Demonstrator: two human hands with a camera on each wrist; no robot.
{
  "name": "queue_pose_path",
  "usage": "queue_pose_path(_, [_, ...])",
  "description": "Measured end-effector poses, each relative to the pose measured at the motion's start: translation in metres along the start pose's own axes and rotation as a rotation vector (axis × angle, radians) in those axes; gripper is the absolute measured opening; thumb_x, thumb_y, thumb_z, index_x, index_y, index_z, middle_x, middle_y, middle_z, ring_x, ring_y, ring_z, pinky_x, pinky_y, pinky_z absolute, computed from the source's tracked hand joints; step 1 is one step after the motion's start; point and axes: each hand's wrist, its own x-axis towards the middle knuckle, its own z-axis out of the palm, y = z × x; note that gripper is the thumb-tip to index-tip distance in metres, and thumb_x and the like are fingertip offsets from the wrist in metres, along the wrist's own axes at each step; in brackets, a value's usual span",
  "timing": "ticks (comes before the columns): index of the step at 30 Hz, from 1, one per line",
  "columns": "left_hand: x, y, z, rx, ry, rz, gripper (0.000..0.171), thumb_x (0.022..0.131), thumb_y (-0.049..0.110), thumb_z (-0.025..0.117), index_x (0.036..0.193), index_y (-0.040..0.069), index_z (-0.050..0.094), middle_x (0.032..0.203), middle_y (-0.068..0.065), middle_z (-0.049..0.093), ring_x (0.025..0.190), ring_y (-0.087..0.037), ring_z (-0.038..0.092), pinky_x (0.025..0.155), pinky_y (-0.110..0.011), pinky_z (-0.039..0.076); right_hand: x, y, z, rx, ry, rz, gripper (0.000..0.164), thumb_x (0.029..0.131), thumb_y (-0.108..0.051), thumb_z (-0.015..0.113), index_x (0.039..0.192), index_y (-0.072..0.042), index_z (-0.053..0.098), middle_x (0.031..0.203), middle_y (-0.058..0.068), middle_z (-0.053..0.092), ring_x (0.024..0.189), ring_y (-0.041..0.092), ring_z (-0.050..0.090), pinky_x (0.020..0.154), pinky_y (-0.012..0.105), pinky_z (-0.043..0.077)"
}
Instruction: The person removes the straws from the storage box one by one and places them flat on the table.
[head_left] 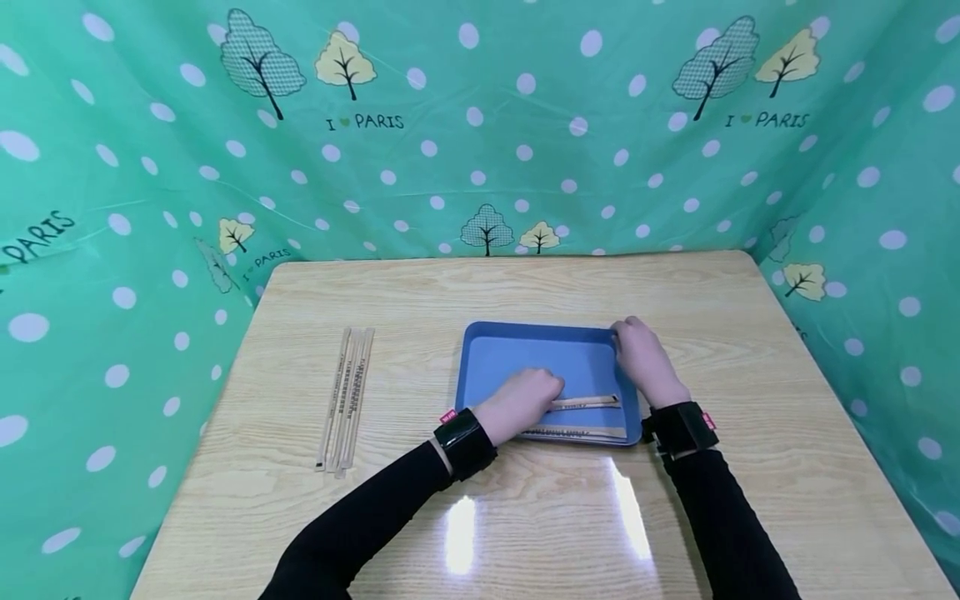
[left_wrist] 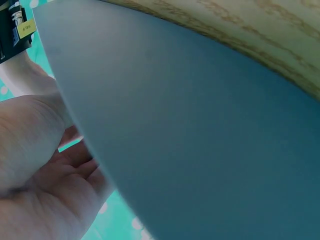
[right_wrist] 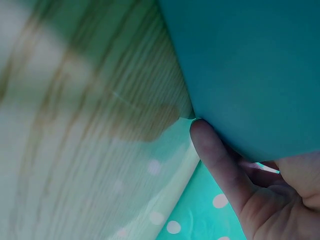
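Left hand (head_left: 519, 400) over a wrapped stick (head_left: 588, 402) in the blue tray (head_left: 551, 358)
On my screen the stick runs right from beneath the curled fingers; I cannot tell whether they pinch it, while the right hand (head_left: 647, 358) grips the tray's far right corner

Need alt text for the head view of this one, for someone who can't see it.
A person's left hand curls over one end of a slim printed packet in a blue tray, while the right hand grips the tray's far right corner. More packets lie bunched on the wood-grain table to the left, with green polka-dot cloth behind.
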Motion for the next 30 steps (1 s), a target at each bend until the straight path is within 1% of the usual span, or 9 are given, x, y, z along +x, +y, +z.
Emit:
queue_pose_path(5, [-0.0009,0.0028,0.0007,0.025,-0.002,0.015,0.003,0.086,0.014,0.065,0.086,0.013,0.068,0.082,0.001,0.067,0.073,-0.012,0.062,0.060,-0.022,0.051,-0.0017,0.0002,0.0021,-0.004,-0.004,0.004,0.023,0.094,-0.002,0.049,0.111,0.011,0.059,0.097,0.024,0.057,0.089,0.036,0.059,0.075,0.046,0.050])
queue_pose_path(10, [-0.0011,0.0050,0.0010,0.030,-0.002,0.023,0.010,0.087,0.010,0.063,0.079,0.014,0.068,0.081,0.002,0.067,0.072,-0.010,0.061,0.059,-0.023,0.050,-0.0038,-0.0007,0.0009,0.010,-0.004,0.009,0.024,0.094,-0.001,0.049,0.112,0.012,0.058,0.100,0.025,0.057,0.092,0.037,0.059,0.078,0.047,0.050])
queue_pose_path(15, [-0.0007,0.0047,0.0007,0.037,0.008,0.011,0.011,0.087,0.009,0.061,0.081,0.014,0.068,0.082,0.001,0.067,0.073,-0.011,0.062,0.060,-0.022,0.051,-0.0022,-0.0020,-0.0009,0.011,-0.001,0.013,0.024,0.094,-0.001,0.049,0.112,0.012,0.058,0.099,0.024,0.057,0.090,0.036,0.059,0.076,0.046,0.050])
queue_pose_path(20, [-0.0001,0.0043,0.0022,0.024,0.014,0.011,0.011,0.086,0.008,0.061,0.079,0.013,0.067,0.079,0.001,0.066,0.070,-0.010,0.060,0.058,-0.021,0.049,-0.0018,-0.0023,-0.0007,0.002,0.005,0.020,0.023,0.093,-0.001,0.050,0.111,0.011,0.059,0.097,0.023,0.057,0.088,0.034,0.059,0.074,0.045,0.050])
queue_pose_path(26, [-0.0003,0.0037,0.0027,0.024,0.017,0.016,0.007,0.087,0.009,0.061,0.083,0.014,0.064,0.079,0.002,0.065,0.071,-0.010,0.060,0.059,-0.021,0.049,-0.0013,-0.0008,0.0003,0.001,0.016,0.008,0.022,0.094,-0.001,0.050,0.109,0.011,0.060,0.096,0.024,0.057,0.087,0.035,0.059,0.074,0.045,0.050])
queue_pose_path(30, [-0.0007,0.0035,0.0023,0.017,0.020,0.019,0.008,0.087,0.008,0.060,0.082,0.013,0.063,0.078,0.003,0.064,0.069,-0.009,0.059,0.057,-0.021,0.047,-0.0008,-0.0002,0.0009,0.003,0.018,0.003,0.022,0.094,-0.001,0.050,0.109,0.012,0.059,0.096,0.024,0.057,0.087,0.035,0.059,0.074,0.046,0.050])
